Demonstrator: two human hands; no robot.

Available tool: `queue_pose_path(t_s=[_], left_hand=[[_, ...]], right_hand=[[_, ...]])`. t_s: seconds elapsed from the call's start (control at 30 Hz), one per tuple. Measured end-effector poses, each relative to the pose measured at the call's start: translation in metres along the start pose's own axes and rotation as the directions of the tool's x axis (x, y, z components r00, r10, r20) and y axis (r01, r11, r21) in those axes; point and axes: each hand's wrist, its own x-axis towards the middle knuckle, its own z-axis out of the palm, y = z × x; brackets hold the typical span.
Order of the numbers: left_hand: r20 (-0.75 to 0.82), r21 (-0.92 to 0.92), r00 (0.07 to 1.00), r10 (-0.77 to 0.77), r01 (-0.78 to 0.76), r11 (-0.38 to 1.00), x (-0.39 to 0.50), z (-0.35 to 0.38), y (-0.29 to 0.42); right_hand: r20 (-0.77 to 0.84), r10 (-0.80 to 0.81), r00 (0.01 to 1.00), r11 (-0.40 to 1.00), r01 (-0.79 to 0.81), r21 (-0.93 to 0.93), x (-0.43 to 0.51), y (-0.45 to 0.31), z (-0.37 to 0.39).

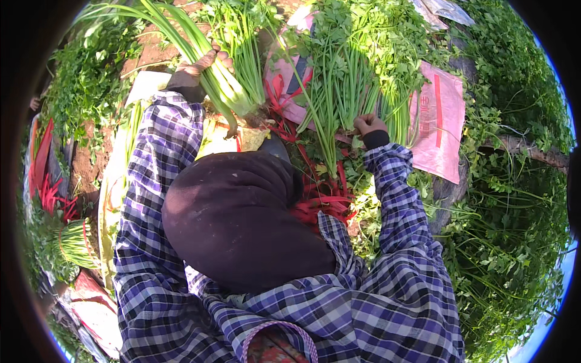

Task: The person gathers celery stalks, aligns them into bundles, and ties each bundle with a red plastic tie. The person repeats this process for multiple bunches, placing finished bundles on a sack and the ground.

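My left hand (204, 66) is wrapped around a bunch of celery (222, 84), its pale root ends pointing down toward my lap and its stalks running up to the left. One bent outer stalk (230, 125) with a brown end hangs off this bunch. My right hand (370, 125) has its fingers curled at the lower ends of celery stalks (347, 86) lying in a leafy pile. Whether those fingers grip a stalk is hidden. Red ribbon strips (320, 206) lie beside my dark-clad knee (227, 190).
A pink woven sack (442, 122) lies right of the pile. More leafy celery (245, 50) lies beyond my left hand. Growing plants (513, 218) fill the right side. At left are a tied celery bundle (78, 243), more red strips (56, 199) and part of another person's hand (35, 103).
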Motion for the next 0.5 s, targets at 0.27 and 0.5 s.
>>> queue_pose_path(t_s=[0.27,0.5], left_hand=[[-0.144,0.120,0.960,-0.241,0.258,0.959,-0.016,0.000,-0.086],[-0.260,0.134,0.941,-0.215,0.255,0.957,0.001,0.026,-0.092]], right_hand=[[0.129,0.047,0.991,0.870,0.023,-0.492,-0.070,0.073,0.075],[0.197,-0.161,0.967,0.512,-0.089,0.854,-0.040,-0.004,0.042]])
